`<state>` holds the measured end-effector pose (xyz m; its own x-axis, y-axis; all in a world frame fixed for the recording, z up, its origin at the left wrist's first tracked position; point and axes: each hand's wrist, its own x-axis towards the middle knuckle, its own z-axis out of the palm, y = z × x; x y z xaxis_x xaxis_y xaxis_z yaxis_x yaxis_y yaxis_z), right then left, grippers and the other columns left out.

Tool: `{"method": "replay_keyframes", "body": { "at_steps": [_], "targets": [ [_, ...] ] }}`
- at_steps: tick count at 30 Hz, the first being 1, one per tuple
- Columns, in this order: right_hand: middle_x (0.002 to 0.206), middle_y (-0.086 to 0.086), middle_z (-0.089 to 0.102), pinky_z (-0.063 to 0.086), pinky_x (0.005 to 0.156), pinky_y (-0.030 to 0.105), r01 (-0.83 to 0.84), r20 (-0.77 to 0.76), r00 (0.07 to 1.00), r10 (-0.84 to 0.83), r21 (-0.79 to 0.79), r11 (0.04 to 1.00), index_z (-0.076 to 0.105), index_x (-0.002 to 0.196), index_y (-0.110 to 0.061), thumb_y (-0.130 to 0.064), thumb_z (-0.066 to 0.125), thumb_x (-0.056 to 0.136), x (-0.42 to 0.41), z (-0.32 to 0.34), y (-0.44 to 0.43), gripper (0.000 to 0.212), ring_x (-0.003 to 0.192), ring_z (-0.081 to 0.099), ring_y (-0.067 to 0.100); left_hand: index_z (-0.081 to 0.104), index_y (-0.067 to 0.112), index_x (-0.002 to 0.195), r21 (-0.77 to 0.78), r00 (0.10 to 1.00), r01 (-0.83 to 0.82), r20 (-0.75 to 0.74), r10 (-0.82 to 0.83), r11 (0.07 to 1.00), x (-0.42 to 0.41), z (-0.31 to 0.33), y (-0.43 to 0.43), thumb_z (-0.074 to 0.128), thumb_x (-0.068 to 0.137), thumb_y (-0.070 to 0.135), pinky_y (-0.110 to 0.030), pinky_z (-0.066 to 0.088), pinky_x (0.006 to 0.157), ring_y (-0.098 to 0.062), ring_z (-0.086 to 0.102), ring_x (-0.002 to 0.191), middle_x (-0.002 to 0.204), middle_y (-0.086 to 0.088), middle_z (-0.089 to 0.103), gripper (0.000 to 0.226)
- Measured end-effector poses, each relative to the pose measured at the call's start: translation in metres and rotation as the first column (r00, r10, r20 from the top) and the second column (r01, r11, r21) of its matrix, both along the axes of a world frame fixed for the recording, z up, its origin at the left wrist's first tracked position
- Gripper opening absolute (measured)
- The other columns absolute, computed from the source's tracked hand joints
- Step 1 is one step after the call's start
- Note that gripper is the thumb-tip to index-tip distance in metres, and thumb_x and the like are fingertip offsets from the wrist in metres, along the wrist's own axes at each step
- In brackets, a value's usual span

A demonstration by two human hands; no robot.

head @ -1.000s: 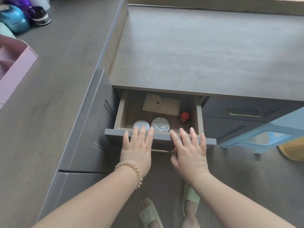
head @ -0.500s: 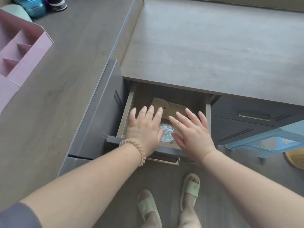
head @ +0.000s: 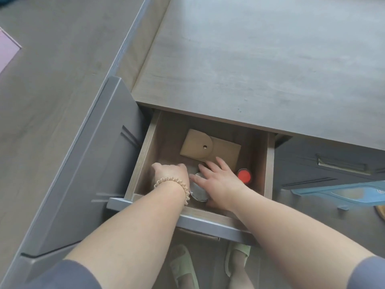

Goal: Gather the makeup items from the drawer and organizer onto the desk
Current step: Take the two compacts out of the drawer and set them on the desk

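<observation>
Down at the front rail: drawer [head: 145, 161] is pulled out toward the body and both forearms cross its front edge, so keep wrists high on the way out or they'll catch that lip.
Left hand [head: 169, 174]: curled knuckles-up near the drawer's left wall, fingers tucked under. I honestly can't tell if it's holding anything, whatever's beneath it is hidden.
Right hand [head: 218, 181]: spread wide, palm down, draped over the silver round jar [head: 198, 189]. Fingers aren't wrapped yet, so I'd judge this as settling into a grip rather than a lift.
How I'd do it: close thumb and fingers around the jar's side wall, not just press on the lid (shiny lids slip), then lift straight up.
Red-capped bottle [head: 244, 175]: stands just beside the right hand, near the right wall. It looks easy to knock over with the heel of the hand.
Tan card [head: 200, 148]: lies flat farther back, partly under the worktop overhang.
Headroom: the overhang shades the drawer's back part, so pull things forward first, then up.
Worktop [head: 260, 69]: big bare surface right above the drawer, plenty of room to set stuff down.
</observation>
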<state>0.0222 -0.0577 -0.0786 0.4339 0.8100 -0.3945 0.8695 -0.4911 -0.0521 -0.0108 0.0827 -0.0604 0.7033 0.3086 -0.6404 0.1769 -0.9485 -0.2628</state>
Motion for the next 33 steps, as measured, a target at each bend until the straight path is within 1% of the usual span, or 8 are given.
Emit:
{"method": "replay_keyframes", "body": {
  "at_steps": [3, 9, 13, 17, 21, 25, 29, 33],
  "targets": [
    [0.149, 0.015, 0.031, 0.002, 0.114, 0.051, 0.022, -0.038, 0.999, -0.020, 0.037, 0.999, 0.021, 0.144, -0.030, -0.041, 0.065, 0.077, 0.000, -0.009, 0.000, 0.081, 0.134, 0.028, 0.035, 0.040, 0.017, 0.126, 0.000, 0.999, -0.037, -0.003, 0.037, 0.999, -0.001, -0.012, 0.000, 0.056, 0.085, 0.032, -0.042, 0.035, 0.095, -0.026, 0.061, 0.103, 0.116, -0.005, 0.061, 0.047],
    [0.130, 0.009, 0.046, 0.004, 0.113, 0.052, 0.107, -0.112, 0.989, -0.095, 0.103, 0.989, 0.030, 0.141, -0.026, -0.030, 0.069, 0.071, 0.000, -0.012, -0.003, 0.081, 0.114, 0.049, 0.032, 0.039, 0.016, 0.123, -0.067, 0.989, -0.140, 0.038, 0.142, 0.988, -0.002, -0.016, 0.003, 0.055, 0.083, 0.022, -0.037, 0.039, 0.089, -0.027, 0.059, 0.106, 0.120, -0.010, 0.052, 0.043],
    [0.127, 0.006, 0.048, 0.006, 0.113, 0.053, 0.219, -0.037, 0.976, -0.216, 0.185, 0.958, 0.032, 0.139, -0.025, -0.028, 0.071, 0.067, 0.004, 0.006, -0.005, 0.082, 0.115, 0.048, 0.031, 0.037, 0.024, 0.116, -0.156, 0.958, -0.162, 0.212, 0.193, 0.974, -0.004, 0.003, -0.003, 0.073, 0.065, 0.032, -0.037, 0.040, 0.079, -0.030, 0.057, 0.095, 0.111, -0.008, 0.043, 0.063],
    [0.132, 0.001, 0.047, 0.006, 0.113, 0.050, 0.335, -0.003, 0.935, -0.355, 0.335, 0.881, 0.036, 0.137, -0.028, -0.032, 0.071, 0.065, 0.009, 0.040, -0.020, 0.080, 0.119, 0.047, 0.026, 0.036, 0.029, 0.116, -0.319, 0.865, -0.211, 0.379, 0.329, 0.924, -0.007, 0.040, -0.010, 0.073, 0.059, 0.038, -0.038, 0.043, 0.081, -0.029, 0.050, 0.094, 0.108, -0.005, 0.036, 0.069],
    [0.125, 0.001, 0.056, 0.014, 0.109, 0.045, 0.344, 0.050, 0.902, -0.429, 0.520, 0.782, 0.047, 0.130, -0.028, -0.035, 0.074, 0.052, 0.013, 0.079, -0.052, 0.083, 0.108, 0.057, 0.023, 0.036, 0.033, 0.125, -0.432, 0.773, -0.066, 0.548, 0.320, 0.899, -0.002, 0.081, -0.021, 0.068, 0.061, 0.037, -0.037, 0.040, 0.093, -0.024, 0.045, 0.099, 0.106, 0.001, 0.031, 0.071],
    [0.122, -0.002, 0.057, 0.022, 0.106, 0.041, 0.391, 0.070, 0.819, -0.569, 0.659, 0.643, 0.051, 0.127, -0.028, -0.040, 0.072, 0.048, 0.020, 0.125, -0.097, 0.083, 0.106, 0.058, 0.020, 0.040, 0.030, 0.134, -0.516, 0.721, 0.100, 0.627, 0.296, 0.850, 0.020, 0.122, -0.053, 0.069, 0.060, 0.037, -0.037, 0.036, 0.102, -0.025, 0.045, 0.112, 0.122, -0.002, 0.038, 0.079],
    [0.123, -0.002, 0.054, 0.017, 0.105, 0.035, 0.471, 0.032, 0.719, -0.695, 0.713, 0.520, 0.049, 0.129, -0.029, -0.042, 0.068, 0.052, 0.034, 0.164, -0.154, 0.081, 0.115, 0.050, 0.018, 0.038, 0.030, 0.139, -0.541, 0.677, 0.261, 0.693, 0.248, 0.800, 0.049, 0.157, -0.108, 0.064, 0.061, 0.043, -0.036, 0.038, 0.101, -0.024, 0.046, 0.109, 0.120, 0.001, 0.046, 0.083],
    [0.128, -0.006, 0.050, 0.024, 0.101, 0.033, 0.541, -0.035, 0.658, -0.752, 0.717, 0.440, 0.046, 0.133, -0.031, -0.041, 0.069, 0.054, 0.059, 0.179, -0.210, 0.082, 0.118, 0.047, 0.017, 0.029, 0.028, 0.144, -0.551, 0.656, 0.339, 0.719, 0.228, 0.762, 0.081, 0.174, -0.169, 0.068, 0.068, 0.039, -0.034, 0.034, 0.103, -0.023, 0.042, 0.115, 0.126, 0.002, 0.044, 0.086]
  ]
}}
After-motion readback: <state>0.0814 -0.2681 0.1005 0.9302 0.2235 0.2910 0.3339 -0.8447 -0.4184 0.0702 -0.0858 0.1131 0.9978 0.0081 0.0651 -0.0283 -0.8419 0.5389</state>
